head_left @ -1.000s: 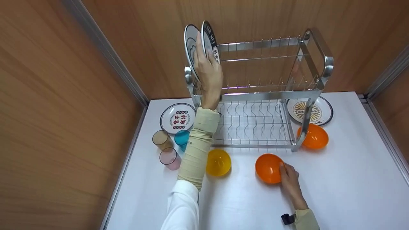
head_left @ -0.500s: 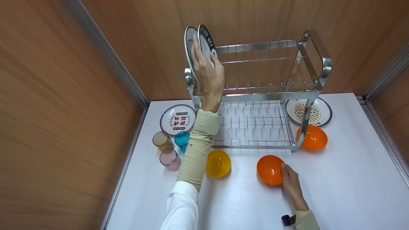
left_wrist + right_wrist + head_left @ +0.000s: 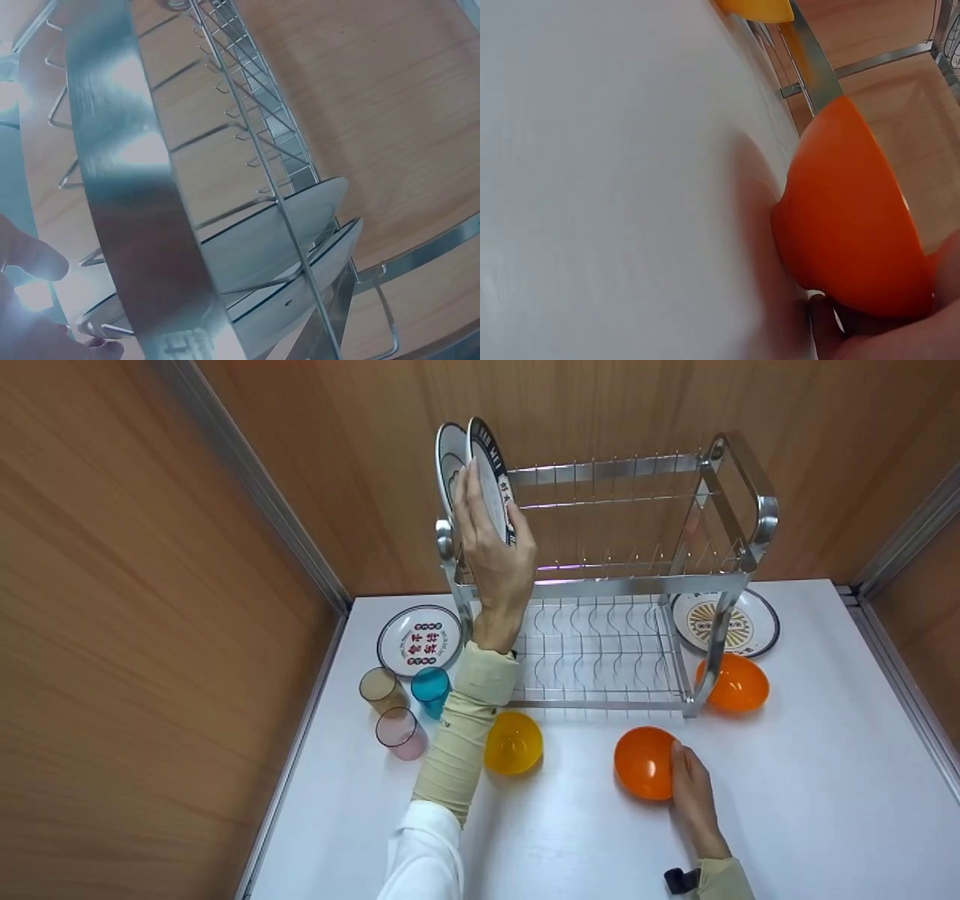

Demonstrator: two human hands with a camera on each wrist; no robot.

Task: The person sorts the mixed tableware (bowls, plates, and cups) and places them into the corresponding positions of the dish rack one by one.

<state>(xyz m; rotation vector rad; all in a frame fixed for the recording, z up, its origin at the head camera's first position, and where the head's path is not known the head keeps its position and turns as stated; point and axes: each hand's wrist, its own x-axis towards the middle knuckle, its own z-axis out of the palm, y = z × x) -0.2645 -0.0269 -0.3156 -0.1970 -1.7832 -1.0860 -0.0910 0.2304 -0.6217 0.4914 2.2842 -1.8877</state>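
Rack [image 3: 600, 586]: upper tier, left end, holds two plates [image 3: 492, 491] standing on edge. Left hand [image 3: 496, 561] at them, fingers straight; grip unclear. Right hand [image 3: 694, 799] holds nearer orange bowl [image 3: 643, 765] by its rim; table [image 3: 577, 780] gap separates it from yellow bowl [image 3: 514, 744].

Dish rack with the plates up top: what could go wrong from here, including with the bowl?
The left hand straddles the near edge of the lettered plate on the rack; pulling back crookedly could tip it against the other plate.

In the head view, the left sleeve overlaps the blue cup, so a low withdrawal might knock it.

The right hand grips the orange bowl at one side only; it might tilt or slip.
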